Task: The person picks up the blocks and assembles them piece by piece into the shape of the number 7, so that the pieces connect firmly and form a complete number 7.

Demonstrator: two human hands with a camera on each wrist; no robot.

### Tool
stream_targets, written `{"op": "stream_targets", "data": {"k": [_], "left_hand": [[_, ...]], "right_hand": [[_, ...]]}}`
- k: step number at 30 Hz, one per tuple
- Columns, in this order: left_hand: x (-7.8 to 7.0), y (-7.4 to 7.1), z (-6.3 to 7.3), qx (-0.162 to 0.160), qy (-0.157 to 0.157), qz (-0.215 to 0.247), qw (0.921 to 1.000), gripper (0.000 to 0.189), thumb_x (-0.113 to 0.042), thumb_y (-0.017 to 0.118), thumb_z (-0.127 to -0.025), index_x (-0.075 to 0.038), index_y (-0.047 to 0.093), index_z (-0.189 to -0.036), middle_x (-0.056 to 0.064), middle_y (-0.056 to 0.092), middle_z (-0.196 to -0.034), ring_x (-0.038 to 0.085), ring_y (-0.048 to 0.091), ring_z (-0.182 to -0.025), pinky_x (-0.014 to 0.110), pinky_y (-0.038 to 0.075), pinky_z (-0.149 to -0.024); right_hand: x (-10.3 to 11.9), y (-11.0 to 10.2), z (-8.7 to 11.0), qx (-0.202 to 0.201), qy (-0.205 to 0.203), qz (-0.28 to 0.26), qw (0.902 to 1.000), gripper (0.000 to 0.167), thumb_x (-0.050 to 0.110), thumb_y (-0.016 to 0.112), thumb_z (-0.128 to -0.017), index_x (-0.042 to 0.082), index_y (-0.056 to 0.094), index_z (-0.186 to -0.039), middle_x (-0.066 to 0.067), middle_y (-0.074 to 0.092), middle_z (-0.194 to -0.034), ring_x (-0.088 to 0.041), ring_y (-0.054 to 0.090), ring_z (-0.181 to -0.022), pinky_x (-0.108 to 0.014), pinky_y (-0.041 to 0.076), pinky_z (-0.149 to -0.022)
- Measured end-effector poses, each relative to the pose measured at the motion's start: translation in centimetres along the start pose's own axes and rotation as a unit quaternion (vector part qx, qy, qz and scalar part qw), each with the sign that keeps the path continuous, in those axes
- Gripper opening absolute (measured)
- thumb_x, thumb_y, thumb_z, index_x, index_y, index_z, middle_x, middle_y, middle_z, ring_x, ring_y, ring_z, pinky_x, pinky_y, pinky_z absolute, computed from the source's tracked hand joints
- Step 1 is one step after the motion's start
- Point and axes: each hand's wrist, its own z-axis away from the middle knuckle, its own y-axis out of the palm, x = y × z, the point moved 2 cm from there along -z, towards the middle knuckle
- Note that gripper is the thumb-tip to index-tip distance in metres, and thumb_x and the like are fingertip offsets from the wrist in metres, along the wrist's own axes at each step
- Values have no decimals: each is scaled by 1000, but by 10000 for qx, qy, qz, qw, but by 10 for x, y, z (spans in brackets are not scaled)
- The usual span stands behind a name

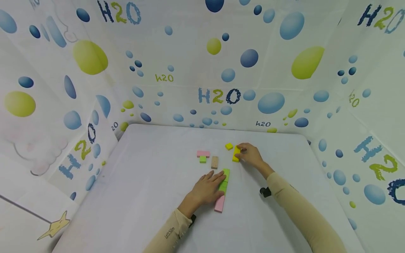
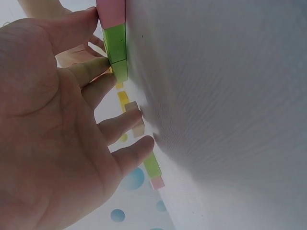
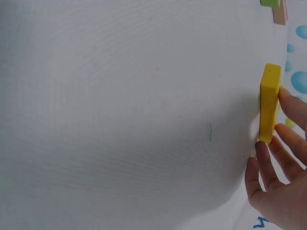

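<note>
Two green blocks [image 1: 226, 173] and a pink block [image 1: 219, 204] lie end to end in a row on the white table. My left hand [image 1: 206, 188] rests along the row's left side with its fingers spread. In the left wrist view, its thumb [image 2: 79, 28] is at the pink block [image 2: 112, 13] and two fingertips touch the green blocks [image 2: 115, 43]. Farther back, my right hand [image 1: 250, 154] pinches a long yellow block [image 1: 236, 154] between thumb and fingers. The right wrist view shows this yellow block [image 3: 269, 103] close against the tabletop.
A small yellow block [image 1: 229, 146] lies just left of the long one. Left of these are a natural wood block [image 1: 214, 162], a pink block [image 1: 203, 153] and a small green block [image 1: 203, 160] against it. Printed curtains [image 1: 186, 59] border the table [image 1: 152, 168].
</note>
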Motion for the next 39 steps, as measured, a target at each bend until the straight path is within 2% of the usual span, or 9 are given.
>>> {"op": "stream_targets", "data": {"k": [10, 20, 26, 39], "left_hand": [[-1, 0, -1, 30, -40, 6, 10000, 66, -45, 62, -103, -22, 41, -162, -7, 35, -169, 31, 31, -155, 55, 33, -121], [-2, -1, -3, 34, -49, 19, 10000, 66, -45, 62, -103, -21, 41, -162, -6, 35, -169, 32, 31, -155, 55, 33, -121], [-3, -1, -3, 29, -42, 42, 10000, 66, -44, 62, -103, -21, 42, -162, -5, 35, -169, 32, 31, -155, 55, 33, -121], [-6, -5, -4, 51, -96, 33, 9999, 66, -45, 62, -103, -21, 41, -162, -6, 35, -169, 32, 33, -155, 55, 33, -121]], "right_hand": [[1, 0, 1, 26, 37, -81, 10000, 48, 22, 81, -93, 4, 68, -136, -14, 61, -145, -33, 59, -125, -50, 47, -111], [-2, 3, 0, 104, -174, -34, 9998, 49, 23, 82, -92, 4, 68, -136, -15, 60, -145, -33, 61, -123, -50, 49, -108], [-1, 4, 1, 157, -112, -17, 9998, 49, 21, 82, -92, 6, 68, -137, -13, 61, -145, -32, 61, -124, -50, 49, -108], [3, 6, 3, 160, -413, 23, 9990, 50, 23, 82, -92, 4, 68, -136, -13, 61, -145, -33, 62, -124, -51, 50, -106]]}}
